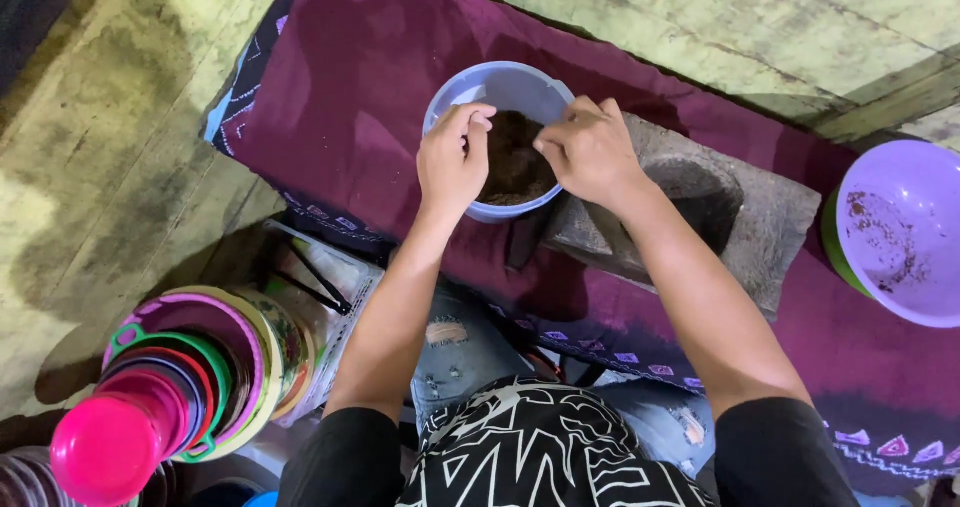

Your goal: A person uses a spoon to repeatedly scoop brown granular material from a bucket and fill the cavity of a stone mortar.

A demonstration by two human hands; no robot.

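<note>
Head view, looking down over the person's lap. A pale blue plastic bowl [505, 92] sits on a dark maroon cloth [340, 87], partly filled with dark brown ground matter [515, 162]. Left hand [452, 159] at the bowl's near-left rim, fingers curled, thumb and fingertips pinched together; whether anything is in the pinch, cannot tell. Right hand [588, 149] at the near-right rim, fingers bent inward in a loose fist; contents hidden. Just right of the bowl, touching it, a grey stone grinding slab [730, 217]. Far right, a purple bowl [905, 232] with brown residue. Lower left, a nested stack of coloured plastic containers [170, 387].
</note>
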